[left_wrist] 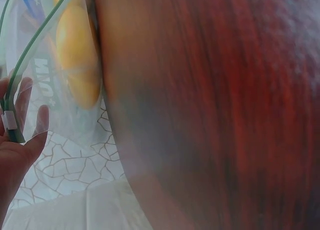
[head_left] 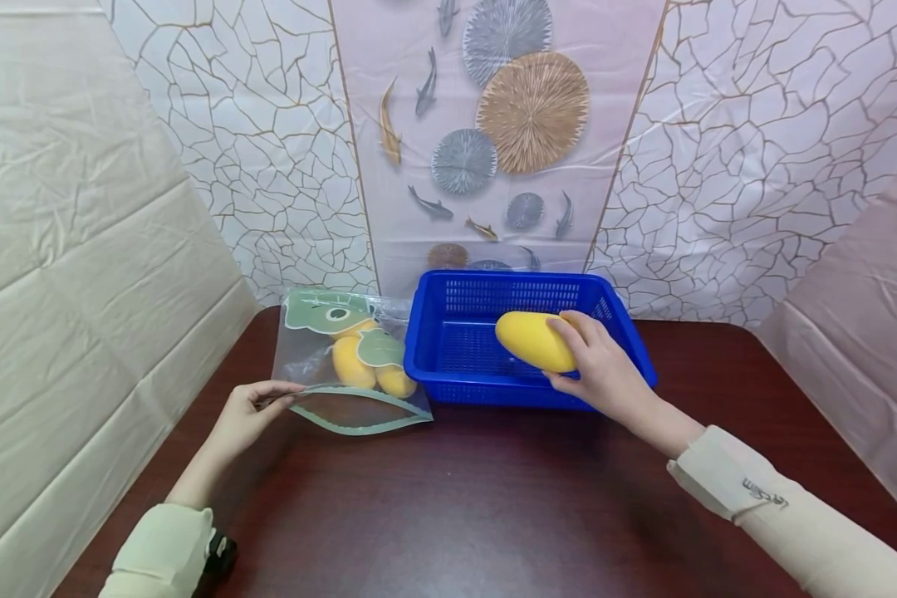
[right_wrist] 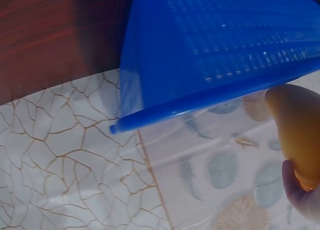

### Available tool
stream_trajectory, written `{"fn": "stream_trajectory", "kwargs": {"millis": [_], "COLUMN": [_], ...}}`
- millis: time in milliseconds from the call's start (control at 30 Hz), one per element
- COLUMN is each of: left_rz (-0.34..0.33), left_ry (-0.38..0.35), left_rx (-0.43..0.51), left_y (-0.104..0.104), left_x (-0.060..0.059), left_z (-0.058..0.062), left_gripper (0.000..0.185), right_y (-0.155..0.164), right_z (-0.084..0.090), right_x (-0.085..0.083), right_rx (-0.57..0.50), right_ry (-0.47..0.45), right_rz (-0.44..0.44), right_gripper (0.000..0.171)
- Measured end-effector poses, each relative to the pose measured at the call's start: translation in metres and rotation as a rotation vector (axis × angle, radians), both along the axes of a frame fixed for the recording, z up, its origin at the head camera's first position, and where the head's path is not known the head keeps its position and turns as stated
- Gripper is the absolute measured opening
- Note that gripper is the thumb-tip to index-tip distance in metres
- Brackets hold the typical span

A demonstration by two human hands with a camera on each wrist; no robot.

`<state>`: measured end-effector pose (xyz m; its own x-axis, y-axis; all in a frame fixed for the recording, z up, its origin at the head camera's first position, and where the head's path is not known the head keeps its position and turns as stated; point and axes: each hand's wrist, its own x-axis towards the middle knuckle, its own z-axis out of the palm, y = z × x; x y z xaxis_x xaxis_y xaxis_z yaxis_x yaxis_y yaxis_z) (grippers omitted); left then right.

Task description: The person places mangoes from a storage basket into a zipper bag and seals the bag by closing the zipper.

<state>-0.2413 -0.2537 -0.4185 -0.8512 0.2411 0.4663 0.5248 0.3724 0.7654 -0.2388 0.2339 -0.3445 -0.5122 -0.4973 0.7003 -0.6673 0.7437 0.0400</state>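
A yellow mango [head_left: 536, 340] is gripped by my right hand [head_left: 605, 370] above the blue basket [head_left: 493, 392]. The right wrist view shows the same mango [right_wrist: 300, 130] at its right edge, with a finger against it. At the left lies a clear zip bag [head_left: 310, 353] with green cartoon print, its mouth parted toward me. Several yellow mangoes [head_left: 353, 362] are inside the bag, partly hidden by the print. My left hand [head_left: 250, 415] pinches the left corner of the bag's mouth. In the left wrist view, a white slider [left_wrist: 9, 120] sits by the fingers.
The basket stands right of the bag, close beside it, on a dark red-brown table [head_left: 448, 507]. Behind it hangs a patterned cloth [head_left: 493, 224] with fish and round shapes. Pale cloth walls [head_left: 82, 291] flank the table on both sides.
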Motion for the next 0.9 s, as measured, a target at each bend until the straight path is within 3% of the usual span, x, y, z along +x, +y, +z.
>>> {"fn": "stream_trajectory", "kwargs": {"millis": [367, 667, 900], "left_rz": [-0.004, 0.002, -0.01], "left_ry": [-0.002, -0.004, 0.008], "left_rx": [0.011, 0.001, 0.0], "left_y": [0.002, 0.002, 0.003], "left_x": [0.002, 0.004, 0.005], "left_z": [0.003, 0.004, 0.004], "left_gripper": [0.017, 0.017, 0.016], "right_y": [-0.014, -0.027, -0.035], "right_z": [0.0, 0.0, -0.001], "right_x": [0.014, 0.023, 0.031], "right_rx": [0.017, 0.015, 0.034], "right_ry": [0.125, 0.174, 0.12], "right_rz": [0.093, 0.172, 0.196], "right_gripper": [0.078, 0.08, 0.081]}}
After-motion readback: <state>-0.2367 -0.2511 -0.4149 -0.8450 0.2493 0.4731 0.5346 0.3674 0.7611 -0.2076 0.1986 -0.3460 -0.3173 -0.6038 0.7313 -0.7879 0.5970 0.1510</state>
